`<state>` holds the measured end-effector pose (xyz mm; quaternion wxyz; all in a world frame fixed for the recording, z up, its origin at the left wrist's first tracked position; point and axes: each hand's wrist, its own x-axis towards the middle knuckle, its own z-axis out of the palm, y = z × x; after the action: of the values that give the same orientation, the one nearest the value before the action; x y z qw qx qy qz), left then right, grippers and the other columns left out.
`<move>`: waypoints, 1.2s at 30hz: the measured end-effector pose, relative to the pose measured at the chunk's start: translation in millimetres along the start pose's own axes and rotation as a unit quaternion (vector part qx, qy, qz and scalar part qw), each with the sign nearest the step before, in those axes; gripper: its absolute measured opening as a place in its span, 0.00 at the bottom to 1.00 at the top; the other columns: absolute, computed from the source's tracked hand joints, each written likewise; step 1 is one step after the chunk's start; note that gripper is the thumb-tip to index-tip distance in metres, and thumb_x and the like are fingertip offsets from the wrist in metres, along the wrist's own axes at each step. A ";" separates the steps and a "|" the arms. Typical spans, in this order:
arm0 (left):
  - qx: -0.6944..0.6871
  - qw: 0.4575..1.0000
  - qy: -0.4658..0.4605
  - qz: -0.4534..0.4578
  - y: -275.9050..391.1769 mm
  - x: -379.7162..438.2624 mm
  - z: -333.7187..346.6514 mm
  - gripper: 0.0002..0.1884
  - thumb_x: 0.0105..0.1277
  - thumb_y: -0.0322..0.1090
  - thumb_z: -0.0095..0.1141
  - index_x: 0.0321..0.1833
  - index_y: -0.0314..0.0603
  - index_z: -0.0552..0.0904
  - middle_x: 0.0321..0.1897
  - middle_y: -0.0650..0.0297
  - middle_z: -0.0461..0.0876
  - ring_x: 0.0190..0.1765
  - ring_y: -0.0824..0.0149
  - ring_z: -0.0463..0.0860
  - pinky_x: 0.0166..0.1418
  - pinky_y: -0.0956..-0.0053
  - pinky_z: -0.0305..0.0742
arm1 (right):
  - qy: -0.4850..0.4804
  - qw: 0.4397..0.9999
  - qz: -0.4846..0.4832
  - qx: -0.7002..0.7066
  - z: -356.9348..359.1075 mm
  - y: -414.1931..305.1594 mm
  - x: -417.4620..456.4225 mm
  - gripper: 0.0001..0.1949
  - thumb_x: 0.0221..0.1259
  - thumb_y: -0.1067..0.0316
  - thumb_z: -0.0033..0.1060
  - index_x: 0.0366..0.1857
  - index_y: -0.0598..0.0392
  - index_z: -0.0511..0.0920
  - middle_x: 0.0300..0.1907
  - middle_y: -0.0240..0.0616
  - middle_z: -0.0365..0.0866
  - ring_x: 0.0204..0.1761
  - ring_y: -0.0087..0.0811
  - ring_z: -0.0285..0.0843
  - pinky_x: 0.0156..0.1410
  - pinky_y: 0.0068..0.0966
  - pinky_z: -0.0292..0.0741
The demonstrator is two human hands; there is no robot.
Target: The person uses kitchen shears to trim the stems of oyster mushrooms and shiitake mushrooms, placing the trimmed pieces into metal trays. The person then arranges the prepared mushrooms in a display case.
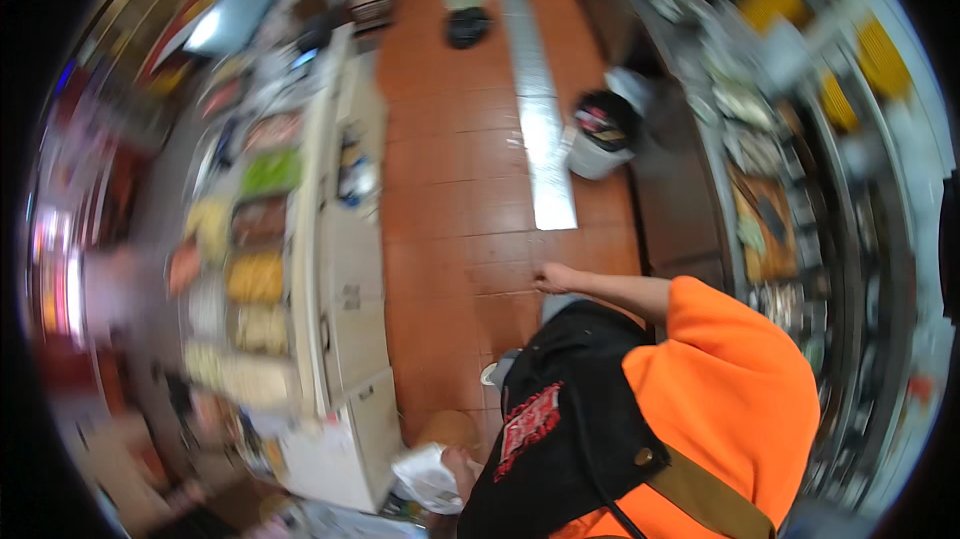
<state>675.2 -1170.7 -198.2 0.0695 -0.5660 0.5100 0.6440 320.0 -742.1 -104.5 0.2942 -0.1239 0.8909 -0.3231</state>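
My left hand [459,462] is low in the view, beside the black apron [562,381], and grips a white plastic bag [424,473]. What the bag holds cannot be made out. A round brown object [448,430] appears just beyond it, near the floor. My right hand [556,278] hangs over the tiled floor [431,239] with its fingers curled in, and nothing shows in it. The bare forearm comes out of an orange sleeve [720,344].
To the left runs a counter [304,254] bearing several food trays, with pale cabinets [356,336] below. A white bucket [596,156] stands by the right-hand counter. A knife [771,218] lies on a wooden cutting board [780,246]. A silvery strip [541,133] crosses the floor.
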 end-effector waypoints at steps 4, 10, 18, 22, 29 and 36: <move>0.144 0.960 -0.239 0.000 93.7 -14.7 169.9 0.07 0.64 0.28 0.53 0.42 0.32 0.79 0.33 0.51 0.83 0.33 0.60 0.85 0.38 0.69 0.83 | 0.114 0.979 0.107 0.132 -41.1 87.9 -52.2 0.15 0.62 0.60 0.51 0.29 0.60 0.81 0.25 0.43 0.82 0.27 0.34 0.81 0.35 0.34 0.76; 0.333 0.873 -0.342 0.097 188.2 -68.2 419.3 0.08 0.66 0.31 0.56 0.31 0.35 0.78 0.26 0.58 0.82 0.26 0.67 0.82 0.31 0.77 0.79 | 0.288 0.879 0.225 0.306 -110.8 201.1 -130.6 0.17 0.63 0.57 0.54 0.23 0.60 0.79 0.21 0.38 0.80 0.23 0.27 0.78 0.30 0.28 0.74; 0.502 0.756 -0.403 0.117 228.1 -104.3 648.6 0.16 0.63 0.32 0.57 0.17 0.46 0.70 0.12 0.66 0.70 0.15 0.72 0.69 0.20 0.75 0.67 | 0.462 0.726 0.324 0.392 -132.8 277.0 -210.6 0.20 0.60 0.55 0.60 0.14 0.57 0.75 0.14 0.33 0.75 0.17 0.23 0.70 0.23 0.28 0.66; 0.596 0.621 -0.498 0.104 220.8 -114.9 736.0 0.12 0.61 0.29 0.54 0.19 0.45 0.72 0.12 0.65 0.71 0.14 0.71 0.70 0.18 0.76 0.66 | 0.519 0.648 0.414 0.373 -111.1 285.3 -221.0 0.09 0.56 0.65 0.61 0.21 0.56 0.78 0.19 0.35 0.79 0.23 0.26 0.75 0.28 0.28 0.71; 0.705 0.453 -0.518 0.170 214.2 -150.6 925.1 0.10 0.59 0.33 0.57 0.21 0.38 0.76 0.12 0.63 0.73 0.15 0.70 0.72 0.18 0.75 0.66 | 0.704 0.378 0.512 0.316 -84.0 246.8 -294.1 0.03 0.54 0.73 0.56 0.31 0.56 0.79 0.27 0.40 0.80 0.31 0.32 0.78 0.40 0.27 0.74; 0.706 0.321 -0.583 0.241 140.3 -284.7 1050.6 0.15 0.61 0.36 0.57 0.18 0.40 0.74 0.12 0.65 0.71 0.16 0.73 0.69 0.21 0.77 0.62 | 0.617 0.130 0.769 0.099 -44.6 248.7 -466.5 0.21 0.56 0.62 0.60 0.50 0.65 0.76 0.46 0.60 0.79 0.50 0.54 0.77 0.55 0.41 0.73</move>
<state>-10.3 -325.1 -58.4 0.5641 0.3658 0.7145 0.1935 656.8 -338.8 -31.1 -0.2511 0.8982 0.3604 0.0194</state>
